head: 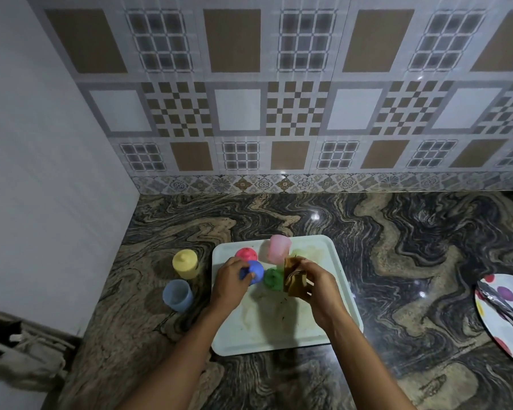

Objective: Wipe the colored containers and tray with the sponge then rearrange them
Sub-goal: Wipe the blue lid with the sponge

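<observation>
Swirled marble counter (397, 232) carries a stained white tray (342, 279). The left hand (230, 279) grips a blue container (256, 270) at the tray's 10 o'clock part, while the right hand (320, 285) pinches the brown sponge (293, 276) just beside it. The red container (246, 253), green container (273, 279) and pink container (279, 248) stand on the tray; the yellow container (185, 263) and pale-blue container (177, 295) sit off it at 9 o'clock

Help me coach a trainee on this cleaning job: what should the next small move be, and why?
Probably bring the sponge in the right hand across to the blue container and wipe it. The left hand grips that container over the tray, and the sponge is held beside it, not touching it.
</observation>
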